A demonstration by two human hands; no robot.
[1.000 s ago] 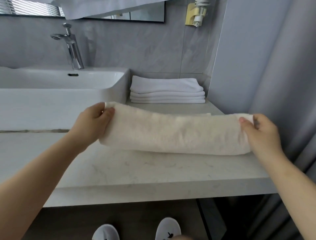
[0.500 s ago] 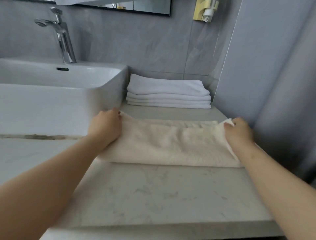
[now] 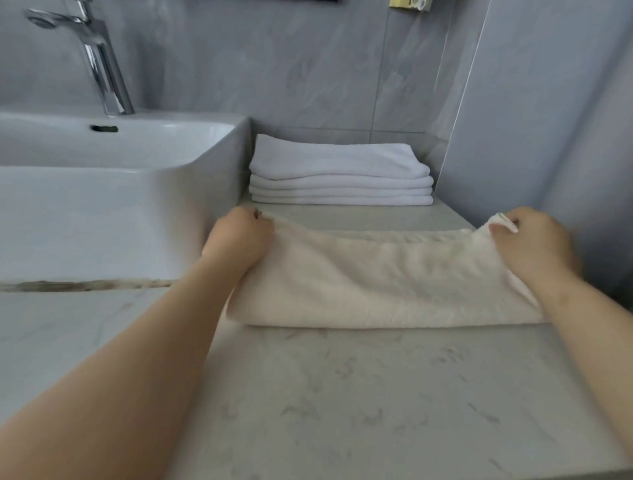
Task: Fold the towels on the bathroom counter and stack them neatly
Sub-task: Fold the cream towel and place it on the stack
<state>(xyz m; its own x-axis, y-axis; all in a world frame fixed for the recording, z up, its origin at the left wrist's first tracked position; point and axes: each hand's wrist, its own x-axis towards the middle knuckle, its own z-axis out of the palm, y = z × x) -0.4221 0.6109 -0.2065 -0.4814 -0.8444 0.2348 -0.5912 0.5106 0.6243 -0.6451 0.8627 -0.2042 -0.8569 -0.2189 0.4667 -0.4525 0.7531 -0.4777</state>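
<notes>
A cream towel (image 3: 383, 277) is lying across the pale marbled worktop (image 3: 359, 404), folded into a long band that is running left to right. Its near edge is a rounded fold resting on the stone; its far edge is being lifted slightly at both ends, sagging a little in the middle.

The left hand (image 3: 239, 240) is gripping the far left corner, fingers curled over the edge and knuckles facing up. The right hand (image 3: 531, 243) is pinching the far right corner, with a small tip of cloth poking up between thumb and fingers. Both forearms are reaching in from the near side, the left one crossing the worktop diagonally and the right one covering the towel's right end.

Behind the towel, apart from it and against the grey tiled wall (image 3: 308, 68), a stack (image 3: 340, 174) of white folded towels is sitting on the worktop, edges lined up, folds facing the viewer. The stack is standing just beside the right wall of a white basin (image 3: 113, 192), which is filling the left half of the view. A chrome tap (image 3: 99, 58) is rising behind the basin. At the top edge, a yellow fitting (image 3: 407, 3) is showing on the wall, too cropped to make out.
</notes>
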